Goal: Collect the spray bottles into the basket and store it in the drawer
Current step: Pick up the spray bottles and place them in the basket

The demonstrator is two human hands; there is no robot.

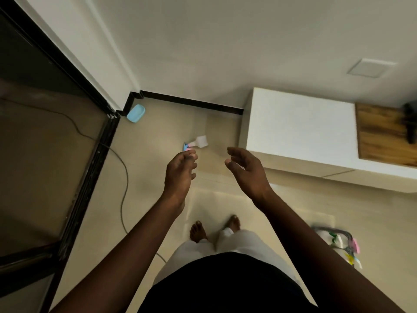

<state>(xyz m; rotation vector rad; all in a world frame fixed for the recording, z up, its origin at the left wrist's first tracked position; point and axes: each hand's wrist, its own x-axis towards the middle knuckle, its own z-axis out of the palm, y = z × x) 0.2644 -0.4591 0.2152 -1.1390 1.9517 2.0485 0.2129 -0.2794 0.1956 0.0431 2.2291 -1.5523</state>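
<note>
- Head view looks steeply down the body to the floor [158, 132], so from my end I read the person as standing, both arms stretched forward.
- Left hand [180, 175] and right hand [247, 171] are held out at about the same height, palms turned toward each other. The fingers [237, 152] of both are loosely curled and hold nothing. I judge this to be a reach being set up, not a carry.
- One spray bottle [197, 143] lies on its side on the floor. It has a pale body and a pink-and-blue head, which points toward the glass door [45, 143]. In the frame the bottle sits just above the left fingertips, but it is far below them and nothing touches it. I take it for the next one to collect.
- Down at the right edge is the basket [338, 239], standing on the floor beside the person's leg. Green, pink and yellow bits show inside it. I guess it was parked there to free both hands.
- Motion blur smears the basket, so I cannot count or name what it holds.
- I cannot pick out the drawer. The white cabinet [300, 125] shows faint seams low on its front, too soft to say more.
- A blue object [135, 113] in the corner is too small to identify, and a dark shape on the wooden board [381, 132] is cut off at the frame edge.
- The cable [123, 188] along the door frame runs out of sight behind the left arm.
</note>
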